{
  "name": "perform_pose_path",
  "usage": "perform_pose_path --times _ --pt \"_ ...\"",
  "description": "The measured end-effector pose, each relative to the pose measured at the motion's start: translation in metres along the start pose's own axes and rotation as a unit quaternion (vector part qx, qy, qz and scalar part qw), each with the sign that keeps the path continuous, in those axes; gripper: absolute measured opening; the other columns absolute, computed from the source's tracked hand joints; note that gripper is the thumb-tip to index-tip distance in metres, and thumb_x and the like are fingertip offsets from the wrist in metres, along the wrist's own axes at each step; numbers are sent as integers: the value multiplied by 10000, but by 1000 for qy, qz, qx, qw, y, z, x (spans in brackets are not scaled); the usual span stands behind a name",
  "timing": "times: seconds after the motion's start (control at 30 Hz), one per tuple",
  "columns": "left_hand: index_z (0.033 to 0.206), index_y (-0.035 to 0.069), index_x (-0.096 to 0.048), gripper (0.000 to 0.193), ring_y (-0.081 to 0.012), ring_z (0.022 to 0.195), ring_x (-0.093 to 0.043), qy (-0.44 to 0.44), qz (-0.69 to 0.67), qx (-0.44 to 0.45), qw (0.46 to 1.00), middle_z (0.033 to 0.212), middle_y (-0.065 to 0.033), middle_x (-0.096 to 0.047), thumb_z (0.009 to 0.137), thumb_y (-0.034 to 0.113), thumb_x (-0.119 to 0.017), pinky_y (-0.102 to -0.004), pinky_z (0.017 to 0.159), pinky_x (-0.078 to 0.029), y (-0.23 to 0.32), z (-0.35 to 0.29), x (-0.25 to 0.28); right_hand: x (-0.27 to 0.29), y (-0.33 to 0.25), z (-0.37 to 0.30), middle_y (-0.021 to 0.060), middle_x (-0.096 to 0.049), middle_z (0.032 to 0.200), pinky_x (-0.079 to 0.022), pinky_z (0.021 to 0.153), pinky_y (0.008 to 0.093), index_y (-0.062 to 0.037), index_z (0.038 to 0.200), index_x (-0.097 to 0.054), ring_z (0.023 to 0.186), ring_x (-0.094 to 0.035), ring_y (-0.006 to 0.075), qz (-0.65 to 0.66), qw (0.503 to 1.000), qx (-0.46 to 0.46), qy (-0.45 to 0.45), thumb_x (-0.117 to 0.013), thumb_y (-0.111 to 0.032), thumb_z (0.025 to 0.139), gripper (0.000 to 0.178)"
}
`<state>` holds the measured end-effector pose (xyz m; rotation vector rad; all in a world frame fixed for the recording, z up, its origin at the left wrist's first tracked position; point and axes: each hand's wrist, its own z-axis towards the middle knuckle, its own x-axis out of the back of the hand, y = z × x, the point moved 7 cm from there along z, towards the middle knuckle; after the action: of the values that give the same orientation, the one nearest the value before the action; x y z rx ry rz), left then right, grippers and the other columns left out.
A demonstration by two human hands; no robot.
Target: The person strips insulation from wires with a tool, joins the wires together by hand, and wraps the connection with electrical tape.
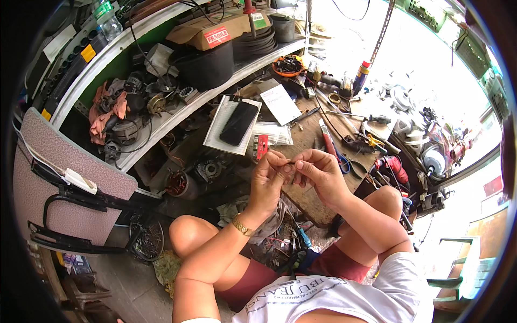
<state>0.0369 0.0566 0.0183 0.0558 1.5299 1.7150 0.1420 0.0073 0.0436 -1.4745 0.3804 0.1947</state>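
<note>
My left hand (270,173) and my right hand (319,171) meet above the near edge of a worn wooden bench (308,198). Thumbs and fingers of both are pinched together around something small and dark, too small to make out. Just beyond them lie a small red packet (260,146) and clear plastic packets (276,133). Beside my right hand, a red-handled tool (326,138) and blue-handled scissors (343,161) rest on the wood. A black phone (239,124) lies on a white pad (216,129) at the back left.
Left is a metal shelf (156,131) with motor parts, a black tub (204,67) and a cardboard box (215,27). A spray can (362,77) stands at the bench's back. Tools and a red power tool (396,169) crowd the right. An upturned chair (70,167) stands far left.
</note>
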Motion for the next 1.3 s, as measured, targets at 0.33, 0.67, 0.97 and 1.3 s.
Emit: perform_pose_path --times 0.33,0.67,0.97,1.3 --pt "872 94 -479 121 -42 675 -467 18 -63 56 996 897 23 -468 892 84 -598 -194 589 -403 -4 -2 -3 1 0 0 35 -657 747 -440 564 194 -2 916 -642 652 -597 75 7 1000 18 -1 -616 -117 882 123" --pt "882 77 -502 100 -37 709 -459 -17 33 -44 998 870 26 -453 891 86 -601 -195 627 -400 5 1 -1 3 3 0 67 -655 835 -467 577 223 0 931 -618 675 -622 124 32 999 -5 -9 -643 -95 855 124" --pt "859 62 -490 109 -48 731 -463 -8 -13 -30 999 879 10 -447 890 62 -595 -201 656 -414 6 1 -2 -3 -2 -2 63 -658 777 -462 586 211 -3 885 -635 645 -593 88 58 998 -26 3 -622 -131 878 129" --pt "865 55 -490 110 -56 773 -451 -21 119 -97 988 890 -3 -442 881 47 -599 -209 689 -427 16 1 -3 3 6 -1 66 -647 821 -482 589 219 9 936 -610 678 -627 127 53 998 -25 -11 -630 -90 865 123"
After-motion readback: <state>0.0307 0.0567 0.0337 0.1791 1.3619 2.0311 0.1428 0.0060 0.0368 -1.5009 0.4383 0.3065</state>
